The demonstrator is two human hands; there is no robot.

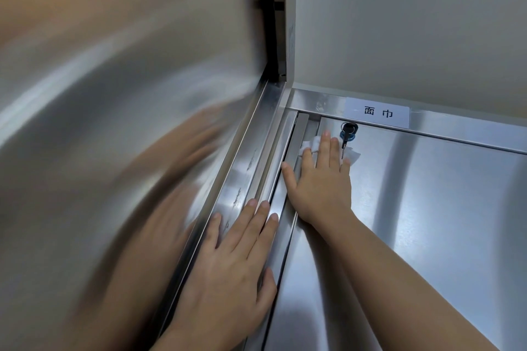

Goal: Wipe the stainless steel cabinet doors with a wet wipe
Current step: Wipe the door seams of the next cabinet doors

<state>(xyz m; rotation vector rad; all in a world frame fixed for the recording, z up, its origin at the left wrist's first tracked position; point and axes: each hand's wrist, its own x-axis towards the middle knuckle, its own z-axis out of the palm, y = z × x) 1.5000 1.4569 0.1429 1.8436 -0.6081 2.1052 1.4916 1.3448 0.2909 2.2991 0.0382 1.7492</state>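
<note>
The wiping step is under way at the far left corner of the right-hand brushed stainless steel cabinet door [442, 208]. The right hand [319, 185] lies flat on it, fingers straight and spread, pressing the crumpled white wet wipe [353, 155] against the metal rather than clutching it. The wipe sits under the fingers, just near of the black-headed key [346, 134] that hangs in the door's lock. 2 parts of it show: 1 past the fingertips on the left and 1 beside the little finger on the right. From that, its long axis seems to run left to right across the door, while the fingers above it point far, toward the white paper label [377, 112] with 2 printed characters on the frame. The left hand [228, 265] rests open and flat, holding nothing, on the narrow vertical steel frame strip [242, 179] between the 2 doors, nearer the camera. The door to the left [114, 94] is too blurred to read. Most of the right door's face looks unwiped, so the next move probably calls for sweeping the wipe rightward and nearward in even strokes, keeping flat pressure and steering round the key so the cloth does not snag.
</note>
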